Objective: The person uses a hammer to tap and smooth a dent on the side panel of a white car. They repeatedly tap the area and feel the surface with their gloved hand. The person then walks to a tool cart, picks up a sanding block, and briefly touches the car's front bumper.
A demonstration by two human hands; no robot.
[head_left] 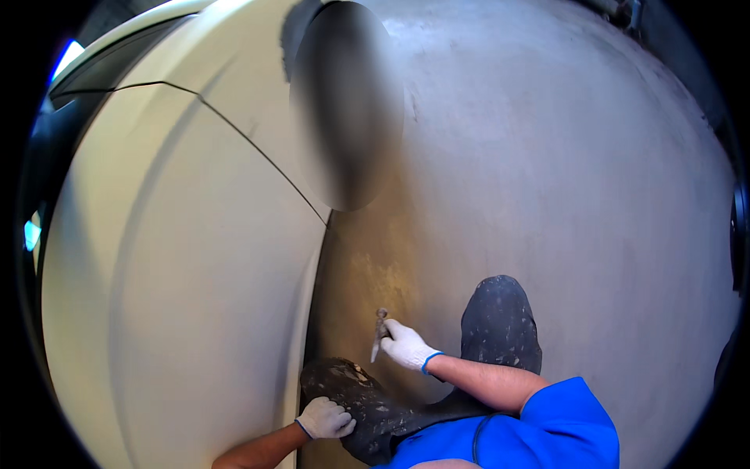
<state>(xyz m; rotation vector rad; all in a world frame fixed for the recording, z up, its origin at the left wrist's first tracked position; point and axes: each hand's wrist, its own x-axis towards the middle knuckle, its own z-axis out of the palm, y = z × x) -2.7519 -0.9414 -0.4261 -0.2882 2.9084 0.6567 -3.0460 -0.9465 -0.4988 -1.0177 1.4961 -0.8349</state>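
Note:
My right hand [406,345], in a white knit glove with a blue cuff, is closed round a slim metal hand tool [380,332]. One end of the tool is rounded and the other tapers to a pale flat tip; its exact kind cannot be made out. It hangs over the floor, apart from the car. My left hand [326,419], gloved in white too, rests with curled fingers against my left trouser leg [348,383], beside the car's lower edge. The palm is hidden, so anything inside it does not show. On the left stands a cream-white car body [211,258].
A dark seam [266,154] crosses the car's side panels, with a dark window [117,59] above. Grey floor [578,172] spreads to the right, brownish near the car. A blurred dark oval patch [348,102] hides what lies ahead. My right knee [501,320] sticks out forward.

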